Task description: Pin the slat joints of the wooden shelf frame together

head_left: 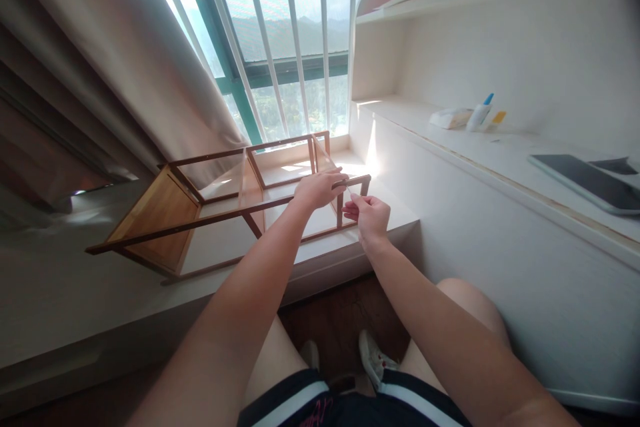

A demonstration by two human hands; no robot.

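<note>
A wooden shelf frame [200, 207] lies on its side on the white window ledge [60, 293], its solid board end to the left. My left hand [320, 188] is wrapped round the top rail near the frame's right end. My right hand [369, 213] is just beside it, fingers pinched at the short upright post of the frame; whether something small sits between the fingertips is hidden.
A curtain [100, 60] hangs at the left and a barred window [290, 60] stands behind the frame. The white desk at the right carries a tablet [585, 181], a glue bottle [480, 113] and a small packet. My knees and shoes are below.
</note>
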